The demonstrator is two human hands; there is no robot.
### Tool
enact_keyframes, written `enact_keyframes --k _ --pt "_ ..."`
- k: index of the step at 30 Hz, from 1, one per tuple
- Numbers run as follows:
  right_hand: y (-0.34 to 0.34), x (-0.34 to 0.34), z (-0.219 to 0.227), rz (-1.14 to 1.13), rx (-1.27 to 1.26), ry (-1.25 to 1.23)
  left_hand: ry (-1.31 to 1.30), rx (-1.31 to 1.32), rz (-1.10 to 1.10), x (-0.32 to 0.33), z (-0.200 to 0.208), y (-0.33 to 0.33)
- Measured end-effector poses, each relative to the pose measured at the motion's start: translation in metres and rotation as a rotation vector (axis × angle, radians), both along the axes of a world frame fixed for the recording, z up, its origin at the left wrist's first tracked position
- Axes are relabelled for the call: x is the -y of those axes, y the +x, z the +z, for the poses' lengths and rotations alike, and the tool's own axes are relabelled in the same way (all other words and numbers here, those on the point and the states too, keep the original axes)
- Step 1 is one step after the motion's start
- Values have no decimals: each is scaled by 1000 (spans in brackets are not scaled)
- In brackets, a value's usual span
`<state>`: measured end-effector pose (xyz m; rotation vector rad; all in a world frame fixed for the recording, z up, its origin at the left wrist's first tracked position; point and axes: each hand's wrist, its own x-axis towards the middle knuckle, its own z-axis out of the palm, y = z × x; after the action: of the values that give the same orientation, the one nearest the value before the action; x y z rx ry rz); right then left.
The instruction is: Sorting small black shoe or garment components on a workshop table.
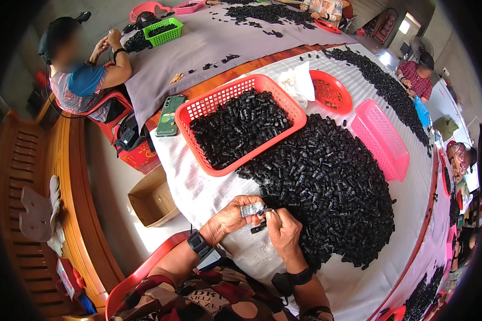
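Note:
My left hand (233,215) is closed at the near edge of the white-covered table, with a grey-white speckled strip (251,209) lying along its fingers. Pinched fingers of my right hand (285,231) meet it there, both on a small black plastic part (268,211) that is mostly hidden by the fingertips. One loose black part (258,227) lies on the cloth just below them. To the right and beyond spreads a large heap of similar black parts (332,187). A red-orange plastic basket (211,170) full of such parts stands past my left hand.
A pink basket (381,140) lies right of the heap. Beyond are a red round tray (332,91), white tissue (297,83) and a green phone (170,115). A cardboard box (152,198) stands on the floor at left. Several other people sit around the tables.

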<state>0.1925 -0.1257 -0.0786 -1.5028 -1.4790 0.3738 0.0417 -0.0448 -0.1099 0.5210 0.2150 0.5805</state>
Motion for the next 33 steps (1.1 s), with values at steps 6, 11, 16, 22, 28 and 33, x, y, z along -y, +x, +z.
enact_keyframes --k 6,11,16,22,28,33 --pt "0 -1 0 31 53 6 16 -62 -1 0 5 2" --pt "-1 -1 -1 25 -1 28 9 -103 10 1 9 2" --pt "0 -1 -4 -12 -38 32 -13 -59 9 2 8 2" --pt "-1 -1 -2 -9 -20 40 6 -61 5 2 9 1" --pt "-1 -1 -1 -12 16 15 21 -67 5 1 7 3" --pt "-2 0 1 7 84 12 13 -117 24 2 9 5"
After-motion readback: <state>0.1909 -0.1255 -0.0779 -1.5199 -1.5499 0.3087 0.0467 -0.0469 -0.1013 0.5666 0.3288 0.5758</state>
